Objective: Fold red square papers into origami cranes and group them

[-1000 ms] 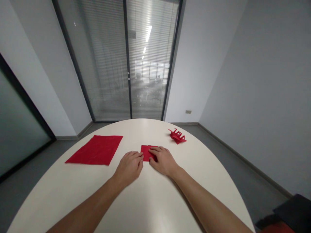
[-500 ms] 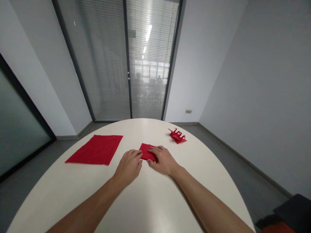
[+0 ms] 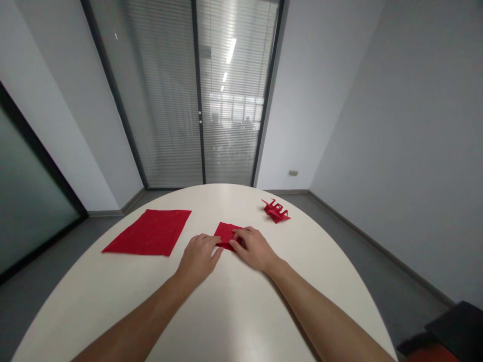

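Note:
A small folded red paper (image 3: 224,231) lies on the white table in front of me, partly covered by my fingers. My left hand (image 3: 199,255) holds its near left corner, fingers on top and thumb by the near edge. On the other side, my right hand (image 3: 254,247) has thumb and fingers closed on the near right part of the paper. A fold along the near edge sits between the two hands; its exact shape is hidden by the fingers.
To the left, a larger flat sheet of creased red paper (image 3: 151,234) rests on the round table (image 3: 226,306). A folded red paper figure (image 3: 276,211) with looped parts stands at the far right. A dark object (image 3: 455,329) shows beyond the table at lower right.
My right thumb has moved up from the table onto the paper's near edge, closer to the fingers. My left hand has barely shifted.

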### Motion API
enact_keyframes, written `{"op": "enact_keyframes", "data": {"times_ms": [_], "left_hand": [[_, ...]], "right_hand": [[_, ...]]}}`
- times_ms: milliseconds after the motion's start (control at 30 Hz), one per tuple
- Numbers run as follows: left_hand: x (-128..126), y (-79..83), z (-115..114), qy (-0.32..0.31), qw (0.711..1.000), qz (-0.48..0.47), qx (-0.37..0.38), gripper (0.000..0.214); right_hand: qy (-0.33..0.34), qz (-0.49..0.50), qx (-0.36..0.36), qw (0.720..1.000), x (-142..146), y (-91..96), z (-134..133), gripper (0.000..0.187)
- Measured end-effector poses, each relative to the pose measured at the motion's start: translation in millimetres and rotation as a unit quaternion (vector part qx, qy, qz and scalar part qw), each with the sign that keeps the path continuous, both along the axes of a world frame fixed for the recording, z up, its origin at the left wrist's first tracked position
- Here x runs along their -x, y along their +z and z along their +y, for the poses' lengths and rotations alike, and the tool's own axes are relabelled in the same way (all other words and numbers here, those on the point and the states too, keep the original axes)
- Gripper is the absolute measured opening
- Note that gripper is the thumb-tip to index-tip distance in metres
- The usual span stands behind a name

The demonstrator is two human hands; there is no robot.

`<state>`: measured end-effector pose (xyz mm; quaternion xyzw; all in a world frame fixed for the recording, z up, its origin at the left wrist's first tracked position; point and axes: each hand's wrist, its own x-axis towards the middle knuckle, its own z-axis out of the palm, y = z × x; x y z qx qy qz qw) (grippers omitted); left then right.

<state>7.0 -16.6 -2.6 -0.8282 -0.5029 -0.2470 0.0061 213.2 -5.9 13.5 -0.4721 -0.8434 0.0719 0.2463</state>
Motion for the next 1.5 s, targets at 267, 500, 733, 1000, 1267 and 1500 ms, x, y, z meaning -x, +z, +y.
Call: {"op": "enact_keyframes", "data": {"times_ms": [267,500,733,1000,1267,1500], "left_hand": [[0,6.0,0,0.023,1.000,0.011,0.015,0.020],[2,4.3,2,0.054,0.998,0.017,0.021,0.017],[4,4.5,2,0.016,1.000,0.006,0.022,0.026],[2,-2.7,2,-0.042,0.999,-0.001,0.006,0.036],[-1,2.1,-1,-0.088,0.996,-0.008,0.009,0.041],[0,0.4,0,-0.055,0.998,0.008,-0.009,0.030]], "right_hand": [[-0.008,-0.016,0.007,1.000,-3,-2.2,3,0.036],[-0.038,-0.012,0.015,0.999,-3,-7.5,5,0.024],[-0.017,0.029,0.014,0.999,-6,-15.4,8,0.032],[0.023,0.015,-0.038,0.999,-3,-10.4,6,0.031],[0.091,-0.064,0.063,0.992,3,-5.1,-9,0.063],[0.034,-0.083,0.114,0.989,2,-7.3,-8,0.089]]}}
